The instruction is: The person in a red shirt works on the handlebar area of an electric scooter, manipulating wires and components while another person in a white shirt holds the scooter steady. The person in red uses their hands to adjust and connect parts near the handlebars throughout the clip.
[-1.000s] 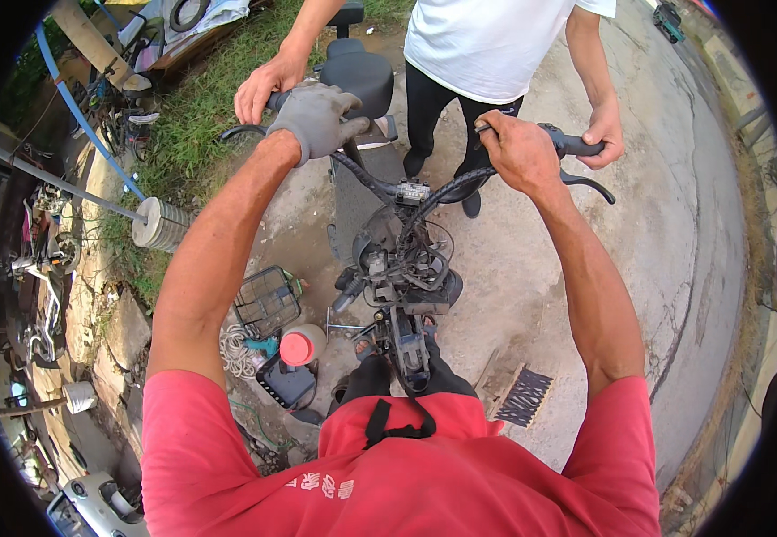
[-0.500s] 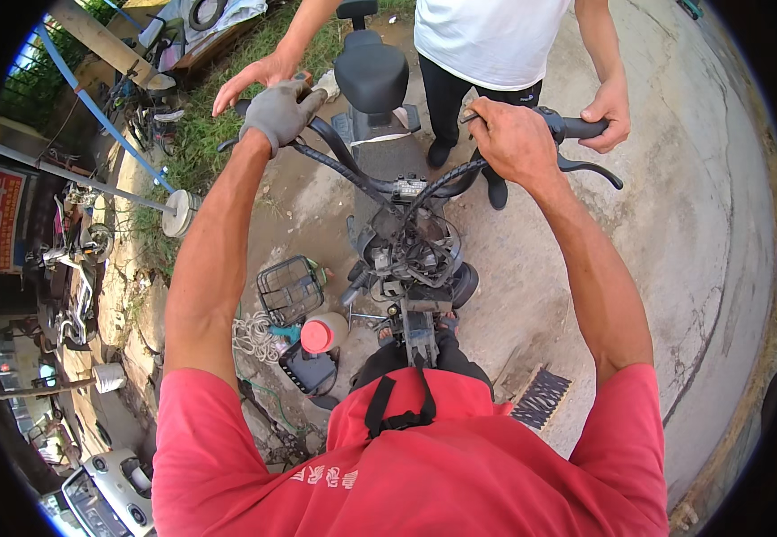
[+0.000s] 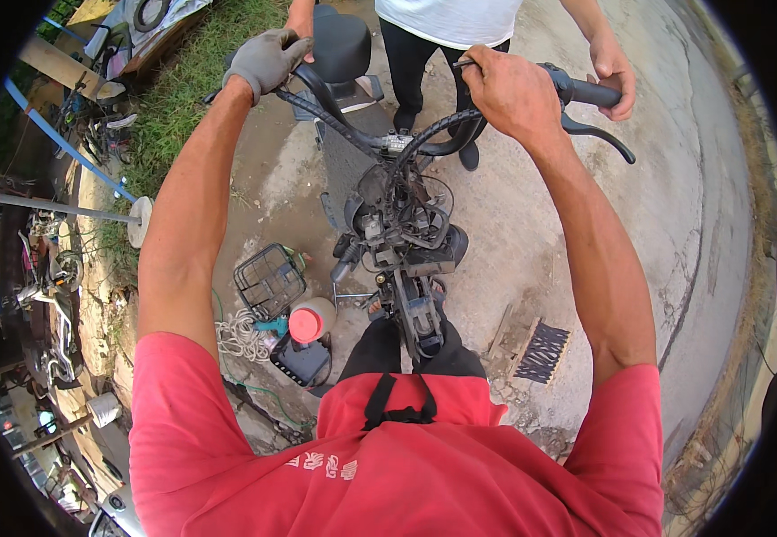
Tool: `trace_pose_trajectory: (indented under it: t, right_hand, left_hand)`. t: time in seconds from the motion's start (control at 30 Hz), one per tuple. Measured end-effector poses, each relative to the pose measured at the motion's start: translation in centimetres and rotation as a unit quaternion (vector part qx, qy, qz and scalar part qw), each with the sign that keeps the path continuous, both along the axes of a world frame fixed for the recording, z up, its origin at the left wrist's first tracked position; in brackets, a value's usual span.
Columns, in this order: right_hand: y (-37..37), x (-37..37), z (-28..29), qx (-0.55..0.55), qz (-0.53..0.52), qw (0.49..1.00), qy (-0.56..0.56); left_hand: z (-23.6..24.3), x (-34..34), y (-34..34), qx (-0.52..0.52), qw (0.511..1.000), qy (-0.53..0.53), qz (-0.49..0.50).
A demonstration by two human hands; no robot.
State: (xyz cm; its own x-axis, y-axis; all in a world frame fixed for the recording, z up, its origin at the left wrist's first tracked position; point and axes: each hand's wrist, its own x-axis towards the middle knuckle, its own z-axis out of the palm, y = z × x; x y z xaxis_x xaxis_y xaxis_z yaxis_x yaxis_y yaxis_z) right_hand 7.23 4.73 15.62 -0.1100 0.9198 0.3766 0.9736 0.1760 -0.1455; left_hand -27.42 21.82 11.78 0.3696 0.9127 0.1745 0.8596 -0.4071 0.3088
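Observation:
My left hand (image 3: 265, 63), in a grey glove, is closed on the left side of the black handlebar (image 3: 326, 94) of a partly dismantled scooter. My bare right hand (image 3: 509, 94) is closed over the right side beside the controls, with a thin dark piece by its thumb. A brake lever (image 3: 608, 132) curves out below. Another person's hand (image 3: 615, 76) holds the right grip (image 3: 588, 92); their other hand (image 3: 302, 18) is mostly behind my glove. Below the bar, cables and exposed parts (image 3: 397, 224) crowd the front, with the seat (image 3: 342, 45) behind.
On the concrete lie a wire basket (image 3: 268, 277), red-lidded jug (image 3: 312, 318), coiled rope (image 3: 245, 336), dark tray (image 3: 299, 362) and patterned mat (image 3: 542, 349). The other person (image 3: 442, 18) stands beside the scooter. Grass (image 3: 174, 107) and piled bicycle parts (image 3: 57, 304) line the left.
My hands and the handlebar sit higher in the picture and slightly farther apart. The other person's hand at the left has shifted and is now mostly hidden behind my glove.

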Motion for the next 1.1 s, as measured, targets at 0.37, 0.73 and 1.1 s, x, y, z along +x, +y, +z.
trace_pose_trajectory:
  t: [0.37,0.73,1.1]
  right_hand:
    - [-1.8,-3.2,1.3,0.002,-0.017,0.999,-0.032]
    - [-1.7,-2.2,1.1,0.031,0.027,0.999,0.011]
    - [1.4,0.9,-0.1,0.009,0.046,0.998,0.045]
  left_hand:
    - [-2.9,-0.2,3.9,0.064,0.995,-0.036,-0.060]
    - [-2.7,0.5,3.8,0.038,0.998,-0.048,-0.022]
    - [1.7,0.9,-1.8,-0.016,0.993,0.058,0.104]
